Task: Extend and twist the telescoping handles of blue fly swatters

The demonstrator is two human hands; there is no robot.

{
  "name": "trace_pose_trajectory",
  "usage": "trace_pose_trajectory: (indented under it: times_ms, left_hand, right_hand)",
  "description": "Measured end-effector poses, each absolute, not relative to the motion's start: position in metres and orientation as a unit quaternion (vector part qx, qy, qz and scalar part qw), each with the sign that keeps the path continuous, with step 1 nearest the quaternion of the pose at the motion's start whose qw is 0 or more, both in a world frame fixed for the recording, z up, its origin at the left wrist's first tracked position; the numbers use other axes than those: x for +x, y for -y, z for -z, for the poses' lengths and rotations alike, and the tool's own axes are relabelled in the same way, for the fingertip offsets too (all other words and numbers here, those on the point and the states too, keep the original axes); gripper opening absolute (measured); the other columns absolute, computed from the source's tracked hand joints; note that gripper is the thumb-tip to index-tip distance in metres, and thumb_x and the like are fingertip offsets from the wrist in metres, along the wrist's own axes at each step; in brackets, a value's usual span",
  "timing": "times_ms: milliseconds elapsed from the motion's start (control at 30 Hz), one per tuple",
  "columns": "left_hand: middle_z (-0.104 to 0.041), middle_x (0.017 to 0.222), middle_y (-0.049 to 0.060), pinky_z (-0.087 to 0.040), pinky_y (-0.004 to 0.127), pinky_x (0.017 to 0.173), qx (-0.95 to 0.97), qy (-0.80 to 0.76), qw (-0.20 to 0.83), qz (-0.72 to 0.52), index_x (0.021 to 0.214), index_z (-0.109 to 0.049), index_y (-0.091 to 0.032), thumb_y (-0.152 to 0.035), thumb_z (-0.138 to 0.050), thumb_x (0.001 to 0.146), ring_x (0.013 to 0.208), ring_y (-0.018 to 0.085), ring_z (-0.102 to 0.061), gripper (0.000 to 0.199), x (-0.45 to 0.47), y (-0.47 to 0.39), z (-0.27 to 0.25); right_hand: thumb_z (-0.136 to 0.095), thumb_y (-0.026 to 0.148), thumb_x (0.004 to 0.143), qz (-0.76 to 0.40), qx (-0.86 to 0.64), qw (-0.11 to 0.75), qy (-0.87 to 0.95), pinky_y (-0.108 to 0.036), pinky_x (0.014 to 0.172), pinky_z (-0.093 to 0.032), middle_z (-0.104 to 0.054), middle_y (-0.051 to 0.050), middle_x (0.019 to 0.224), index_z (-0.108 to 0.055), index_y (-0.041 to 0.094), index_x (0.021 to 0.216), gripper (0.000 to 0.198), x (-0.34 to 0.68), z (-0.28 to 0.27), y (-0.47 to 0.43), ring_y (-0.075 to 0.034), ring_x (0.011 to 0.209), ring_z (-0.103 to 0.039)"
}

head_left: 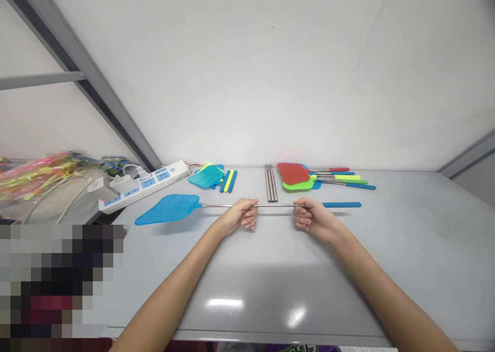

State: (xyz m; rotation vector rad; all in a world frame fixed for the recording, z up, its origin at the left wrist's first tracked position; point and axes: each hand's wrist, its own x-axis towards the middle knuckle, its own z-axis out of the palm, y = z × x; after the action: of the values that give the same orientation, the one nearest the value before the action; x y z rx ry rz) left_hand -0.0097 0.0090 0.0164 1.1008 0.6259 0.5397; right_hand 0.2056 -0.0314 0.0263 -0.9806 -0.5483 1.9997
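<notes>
A blue fly swatter [168, 209] is held level just above the table, its perforated head to the left and its blue handle to the right. My left hand [242, 215] is closed round its metal rod, left of the middle. Farther along, close to the handle, my right hand [311, 217] grips the same rod. Behind my hands several metal rods [271, 183] lie side by side. To their left are blue and yellow handle sleeves [229, 181] and a stack of loose swatter heads [208, 177]. Right of the rods lies a pile of whole fly swatters [294, 174] in red, green and blue.
A white power strip [147, 187] with plugs and cables lies at the table's left. Beyond it are colourful items in clear plastic bags [46, 182]. The grey table [278, 285] meets a white wall at the back. A blurred patch covers the lower left.
</notes>
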Motion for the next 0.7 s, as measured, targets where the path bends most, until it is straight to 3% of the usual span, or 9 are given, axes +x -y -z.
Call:
trace_pose_trajectory:
  times_ms: [700]
  left_hand:
    - [-0.029, 0.027, -0.006, -0.039, 0.026, 0.047, 0.502, -0.291, 0.775, -0.251, 0.041, -0.03, -0.017, -0.035, -0.039, 0.078, 0.029, 0.008, -0.033, 0.042, -0.0136, -0.0104, -0.0171]
  right_hand:
    - [-0.05, 0.022, 0.068, -0.787, -0.392, 0.417, 0.231, -0.021, 0.038, -0.024, -0.019, 0.008, 0.042, -0.029, 0.018, 0.045, 0.032, 0.2089, -0.0254, 0.0307, -0.005, 0.035, -0.02]
